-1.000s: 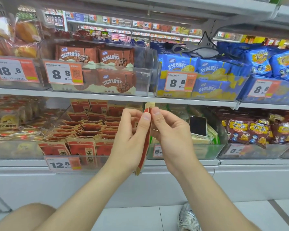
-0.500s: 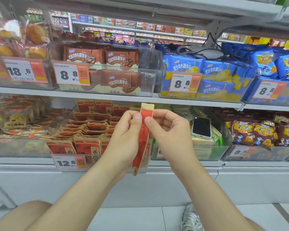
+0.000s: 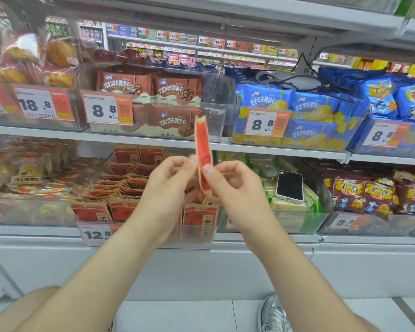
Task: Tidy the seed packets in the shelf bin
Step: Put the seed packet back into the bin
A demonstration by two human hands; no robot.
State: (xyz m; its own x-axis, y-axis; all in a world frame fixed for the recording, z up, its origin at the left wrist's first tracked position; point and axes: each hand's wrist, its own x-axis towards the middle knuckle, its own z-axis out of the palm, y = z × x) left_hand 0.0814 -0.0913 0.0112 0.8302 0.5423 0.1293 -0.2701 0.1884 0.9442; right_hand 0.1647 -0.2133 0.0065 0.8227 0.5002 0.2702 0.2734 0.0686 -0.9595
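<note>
The left hand (image 3: 170,188) and right hand (image 3: 233,188) each pinched the red seed packet (image 3: 203,149) between thumb and fingertips, holding it upright and edge-on, most of it rising above the fingers. Behind and below the fingers sat the shelf bin (image 3: 199,238) of matching packets (image 3: 120,183).

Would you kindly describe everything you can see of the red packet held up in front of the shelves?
The red packet is a flat, thin pouch seen nearly edge-on, red on its face with tan, paper-like edges and a pale top end. It stands almost upright in the air, in front of the clear bin of matching packets. The left hand and right hand pinch its lower half from either side, thumbs on it; nothing else touches it. Its print cannot be read.
</note>
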